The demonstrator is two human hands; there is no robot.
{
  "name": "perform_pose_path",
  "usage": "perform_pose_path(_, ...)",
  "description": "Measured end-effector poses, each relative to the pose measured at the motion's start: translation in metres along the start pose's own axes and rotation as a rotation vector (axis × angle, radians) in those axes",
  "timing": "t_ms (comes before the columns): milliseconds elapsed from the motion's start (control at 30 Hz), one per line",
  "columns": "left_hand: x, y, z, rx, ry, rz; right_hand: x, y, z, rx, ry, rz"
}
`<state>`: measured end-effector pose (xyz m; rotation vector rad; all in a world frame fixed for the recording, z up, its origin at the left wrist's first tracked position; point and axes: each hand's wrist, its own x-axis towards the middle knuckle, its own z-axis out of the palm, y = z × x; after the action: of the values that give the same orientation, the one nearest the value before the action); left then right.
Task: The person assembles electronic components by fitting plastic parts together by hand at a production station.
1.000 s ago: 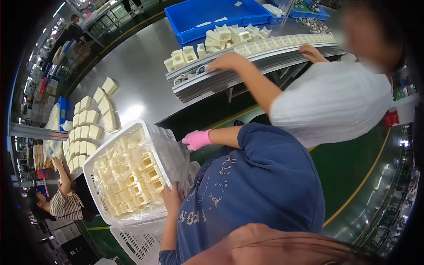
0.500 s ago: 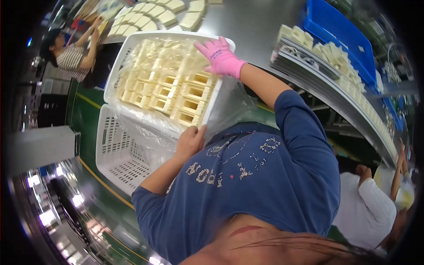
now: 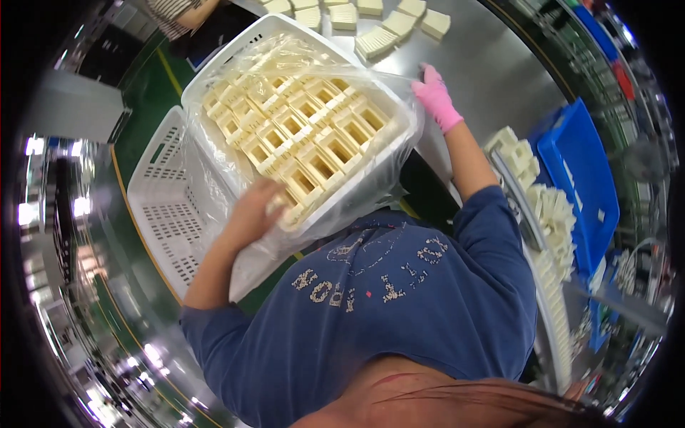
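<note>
While the pink-gloved right hand [image 3: 437, 98] is pinching the clear liner [image 3: 210, 160], the bare left hand [image 3: 255, 212] is hanging around the cream parts [image 3: 291, 121], too blurry to tell if it's gripping. They're sitting inside the white crate [image 3: 221, 53].

Upper garment: blue fabric shirt [image 3: 407, 335], lower centre of frame, with a rounded neckline. Left sleeve [image 3: 216, 346] and right sleeve [image 3: 494, 221] are the same blue, ending near the elbows. Chest carries pale, speckled lettering [image 3: 321, 289] and one small red mark [image 3: 368, 294]. Right hand [image 3: 437, 100], upper right of centre, wears a pink fabric glove [image 3: 441, 110]; left hand [image 3: 251, 214] is ungloved.
</note>
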<state>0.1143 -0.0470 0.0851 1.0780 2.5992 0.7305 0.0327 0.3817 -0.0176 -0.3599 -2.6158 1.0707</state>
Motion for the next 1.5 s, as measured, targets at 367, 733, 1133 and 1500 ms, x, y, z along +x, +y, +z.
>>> perform_pose_path(367,0.131,-0.157,-0.039,0.326,0.236,-0.404,0.019,-0.114,0.036,-0.59,0.016,-0.759)
perform_pose_path(733,0.26,-0.218,-0.021,-0.769,0.408,-0.819,0.067,-0.106,0.048,-0.422,-0.211,-0.31)
perform_pose_path(1133,0.27,-0.195,-0.108,-0.382,0.692,-0.065,0.092,-0.067,0.077,-0.234,-0.143,-0.015)
perform_pose_path(1500,0.232,-0.228,-0.048,0.459,0.621,-0.322,0.085,-0.187,0.085,-0.367,-0.033,-0.866)
